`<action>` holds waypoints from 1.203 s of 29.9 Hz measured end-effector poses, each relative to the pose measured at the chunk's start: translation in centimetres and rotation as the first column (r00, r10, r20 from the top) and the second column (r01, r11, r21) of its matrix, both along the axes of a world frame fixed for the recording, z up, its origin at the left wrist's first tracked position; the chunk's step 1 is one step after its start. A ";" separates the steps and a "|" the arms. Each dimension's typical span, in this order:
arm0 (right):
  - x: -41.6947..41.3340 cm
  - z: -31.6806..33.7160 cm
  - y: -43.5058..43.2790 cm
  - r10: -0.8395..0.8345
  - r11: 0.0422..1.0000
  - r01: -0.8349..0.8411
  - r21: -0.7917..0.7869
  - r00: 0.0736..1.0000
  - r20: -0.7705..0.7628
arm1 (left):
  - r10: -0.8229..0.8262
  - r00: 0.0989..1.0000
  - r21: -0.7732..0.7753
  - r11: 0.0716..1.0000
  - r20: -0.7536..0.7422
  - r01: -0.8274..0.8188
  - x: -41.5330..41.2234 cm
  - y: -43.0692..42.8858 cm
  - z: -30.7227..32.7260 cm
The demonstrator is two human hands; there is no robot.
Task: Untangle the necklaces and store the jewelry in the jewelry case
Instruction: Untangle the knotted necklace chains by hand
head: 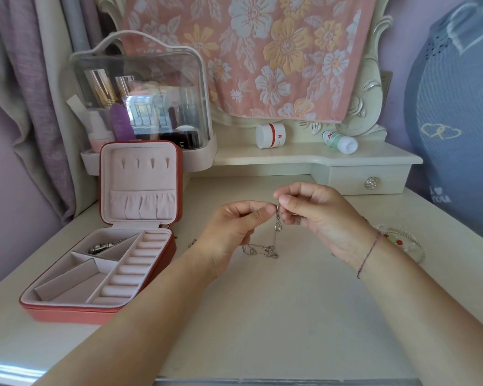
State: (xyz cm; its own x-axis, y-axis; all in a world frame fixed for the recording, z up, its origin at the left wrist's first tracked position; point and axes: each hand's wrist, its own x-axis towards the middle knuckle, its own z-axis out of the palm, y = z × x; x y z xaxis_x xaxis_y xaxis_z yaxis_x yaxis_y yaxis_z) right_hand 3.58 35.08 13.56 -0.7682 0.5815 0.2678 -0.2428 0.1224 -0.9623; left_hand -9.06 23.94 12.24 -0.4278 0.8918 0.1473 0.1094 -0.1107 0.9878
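Note:
A tangled silver necklace (265,250) hangs between my hands above the cream table (276,316), its lower loops resting on the top. My left hand (236,227) pinches the chain near its upper end. My right hand (313,210) pinches the same spot from the other side, just above a small pendant. The red jewelry case (67,313) lies open at the left with its lid upright. Pale pink lining shows inside, and a silver piece (101,247) lies in its far compartment. A beaded bracelet (402,242) lies on the table behind my right wrist, partly hidden.
A clear cosmetics box (140,98) with bottles stands behind the case. On the raised shelf lie a white jar (271,135) and a tipped bottle (340,142). A small drawer (371,183) sits below the shelf. A blue cushion (457,121) fills the right side.

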 end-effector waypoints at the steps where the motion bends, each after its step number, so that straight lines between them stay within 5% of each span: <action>1: 0.0 0.0 0.0 -0.005 1.000 0.005 -0.001 1.000 -0.001 | 0.002 1.000 -0.003 1.000 -0.014 -0.002 0.0 0.0 0.0; 5: -0.1 -0.2 0.1 -0.010 1.000 0.010 0.001 1.000 -0.001 | 0.016 1.000 -0.027 1.000 -0.023 -0.017 -0.1 0.1 -0.1; 14: -0.6 -0.8 -0.4 -0.009 0.983 -0.023 0.180 0.984 0.178 | 0.028 0.979 0.051 0.998 0.204 -0.039 -0.2 0.2 0.1; 36: -0.2 -0.1 -0.6 -0.056 0.983 0.035 0.181 0.992 0.115 | -0.007 0.953 0.030 1.000 0.304 -0.003 -0.2 0.5 0.0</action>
State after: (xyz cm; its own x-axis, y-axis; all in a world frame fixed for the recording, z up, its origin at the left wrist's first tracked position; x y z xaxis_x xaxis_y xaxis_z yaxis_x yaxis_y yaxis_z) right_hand 3.43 34.46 13.48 -0.7745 0.5681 0.2782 -0.1179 0.3025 -0.9458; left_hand -9.28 24.41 12.22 -0.4546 0.8899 0.0369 -0.1961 -0.1405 0.9705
